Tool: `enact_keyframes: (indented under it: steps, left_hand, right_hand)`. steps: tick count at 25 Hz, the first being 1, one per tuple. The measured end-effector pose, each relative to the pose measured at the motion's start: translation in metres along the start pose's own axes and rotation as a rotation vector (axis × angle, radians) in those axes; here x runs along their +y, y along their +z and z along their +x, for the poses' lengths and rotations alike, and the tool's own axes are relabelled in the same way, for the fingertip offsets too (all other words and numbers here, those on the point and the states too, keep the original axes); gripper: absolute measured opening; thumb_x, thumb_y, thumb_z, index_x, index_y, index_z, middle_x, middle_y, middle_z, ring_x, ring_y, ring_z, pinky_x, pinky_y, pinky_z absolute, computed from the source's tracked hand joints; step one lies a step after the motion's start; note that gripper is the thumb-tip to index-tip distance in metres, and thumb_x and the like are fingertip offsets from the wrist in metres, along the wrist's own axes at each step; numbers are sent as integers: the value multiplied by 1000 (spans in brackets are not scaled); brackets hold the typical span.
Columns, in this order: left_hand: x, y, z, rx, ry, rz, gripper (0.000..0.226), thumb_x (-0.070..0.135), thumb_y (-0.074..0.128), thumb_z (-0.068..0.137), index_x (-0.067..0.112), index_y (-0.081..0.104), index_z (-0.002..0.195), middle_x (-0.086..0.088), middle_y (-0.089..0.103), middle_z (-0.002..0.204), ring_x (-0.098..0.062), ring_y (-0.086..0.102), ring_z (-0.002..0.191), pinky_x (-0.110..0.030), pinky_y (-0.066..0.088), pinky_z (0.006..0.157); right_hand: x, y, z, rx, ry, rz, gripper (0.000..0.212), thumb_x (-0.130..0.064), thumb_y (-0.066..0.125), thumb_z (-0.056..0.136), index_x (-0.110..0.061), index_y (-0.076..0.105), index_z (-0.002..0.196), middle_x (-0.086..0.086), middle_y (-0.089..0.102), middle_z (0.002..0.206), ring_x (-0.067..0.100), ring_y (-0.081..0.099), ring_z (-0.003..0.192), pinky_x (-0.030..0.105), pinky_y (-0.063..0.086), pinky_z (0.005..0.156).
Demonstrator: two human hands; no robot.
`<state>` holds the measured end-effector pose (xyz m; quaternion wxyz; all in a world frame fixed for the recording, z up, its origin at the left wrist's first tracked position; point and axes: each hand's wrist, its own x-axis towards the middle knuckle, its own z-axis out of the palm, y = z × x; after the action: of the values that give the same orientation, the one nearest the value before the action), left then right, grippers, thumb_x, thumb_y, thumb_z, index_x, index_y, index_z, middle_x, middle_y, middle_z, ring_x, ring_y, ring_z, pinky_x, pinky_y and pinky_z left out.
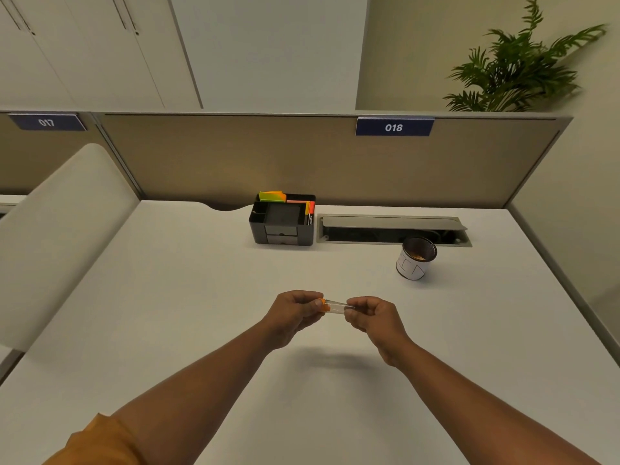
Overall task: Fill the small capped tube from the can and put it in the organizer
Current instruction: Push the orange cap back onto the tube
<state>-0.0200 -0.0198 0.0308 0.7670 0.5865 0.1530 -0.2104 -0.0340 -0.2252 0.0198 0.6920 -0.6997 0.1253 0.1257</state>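
A small clear tube (336, 306) is held level above the middle of the desk (167, 313), lifted clear of the surface, with a shadow cast on the desk nearer the front edge. Its orange cap (324, 305) is pointed toward the left edge of the desk. The cap end is pinched by the left hand (295, 312), whose thumb and fingertips are closed around the cap while the remaining fingers are curled in. The opposite end of the tube is pinched by the right hand (370, 317), also with fingers curled and pressed on the tube's tip. Only the short middle stretch of the tube is left visible between the two hands. Whether the cap is seated or loosened cannot be told.

The can (416, 259) is stood upright toward the back right of the desk, well apart from the hands; it is wrapped in white paper with dark line marks, and something brownish is seen inside its dark interior. A black organizer (283, 223) is placed against the back edge of the desk, near its middle, with bright green and orange sticky notes (272, 196) and markers (310, 213) kept in its rear and right compartments. A cable tray (392, 229) with its lid raised is set into the desk just right of the organizer and just behind the can. An orange sleeve (97, 443) is seen at the left forearm.
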Motion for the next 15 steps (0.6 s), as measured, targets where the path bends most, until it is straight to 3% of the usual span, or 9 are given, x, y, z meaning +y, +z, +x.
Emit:
enact_keyframes:
  steps: [9,15]
  left_hand:
    - [-7,3,7,16,-3,-23,25,-2,71,87,-8,67,111,-23,70,106,-29,70,95,-28,61,86]
    - [1,6,19,-27,-11,169,24,0,73,86,-6,68,109,-19,70,100,-25,69,89,-22,61,75]
  right_hand:
    - [-6,-3,9,17,15,-95,19,2,77,80,-11,74,93,14,77,90,22,69,76,33,59,77]
    - [1,-9,21,-56,99,-173,21,4,77,79,-10,71,94,22,75,99,27,71,83,45,59,88]
